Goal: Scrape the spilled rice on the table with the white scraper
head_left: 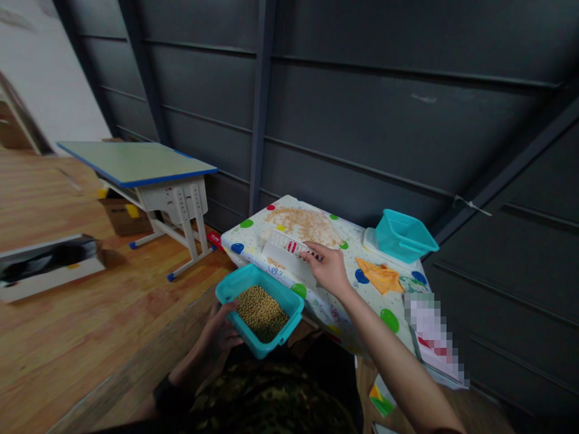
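Two bare hands are in use; I am reading them from the remote station through the head view. The left hand (219,328) supports an oblong turquoise plastic tub (218,290) at the near edge of the table. Its thumb is hooked over the left rim, with the other fingers spread along the outer wall. The tub contains small, round, yellow-green beans (262,308).

The right hand (329,265) grips the right end of a white slotted plastic tool (277,242). Thumb and fingers are closed to a pinch; I cannot tell the tool's full form. It sits between the tub and a thin scatter of tan grains (305,223) on a white balloon-print tablecloth (371,302).

Step in hand: I judge this to be gathering or sifting loose grain with the tool. I cannot confirm whether the tool touches the cloth.

Next move: in my judgement, keep the tub level and the tool low, and work it in short, controlled strokes. A tilted tub could spill its beans.
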### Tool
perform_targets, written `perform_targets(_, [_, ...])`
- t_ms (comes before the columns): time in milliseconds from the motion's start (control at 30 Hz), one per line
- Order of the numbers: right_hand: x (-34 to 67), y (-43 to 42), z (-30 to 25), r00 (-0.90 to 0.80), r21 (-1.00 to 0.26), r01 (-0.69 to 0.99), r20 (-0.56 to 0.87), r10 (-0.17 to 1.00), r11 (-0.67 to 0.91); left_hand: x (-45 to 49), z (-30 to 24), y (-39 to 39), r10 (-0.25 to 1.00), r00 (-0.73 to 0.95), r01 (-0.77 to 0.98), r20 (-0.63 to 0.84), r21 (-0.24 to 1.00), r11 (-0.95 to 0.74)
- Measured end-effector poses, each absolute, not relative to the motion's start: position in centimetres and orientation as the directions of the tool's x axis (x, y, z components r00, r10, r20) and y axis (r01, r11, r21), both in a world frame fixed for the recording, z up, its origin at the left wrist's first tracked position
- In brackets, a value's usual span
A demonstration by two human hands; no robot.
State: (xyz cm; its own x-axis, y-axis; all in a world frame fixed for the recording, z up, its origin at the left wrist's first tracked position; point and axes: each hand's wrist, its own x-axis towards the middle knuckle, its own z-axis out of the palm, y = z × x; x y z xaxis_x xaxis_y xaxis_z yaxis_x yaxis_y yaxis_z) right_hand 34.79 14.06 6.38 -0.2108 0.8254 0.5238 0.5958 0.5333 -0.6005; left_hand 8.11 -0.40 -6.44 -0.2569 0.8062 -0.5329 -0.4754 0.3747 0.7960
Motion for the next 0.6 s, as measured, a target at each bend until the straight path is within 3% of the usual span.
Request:
perform_targets(467, [34.6, 10.5, 6.1, -0.369, -0.493, 0.57, 0.561, 0.741, 0.657, 6.6, -8.2, 0.5, 0.805, -0.227, -0.471, -0.549, 0.785, 0.403])
perform_targets(600, [35.2, 10.0, 6.2, -0.289, -0.51, 0.572, 0.608, 0.74, 0.643, 6.2, -8.7, 0.6, 0.805, -0.23, -0.463, -0.546, 0.789, 0.403])
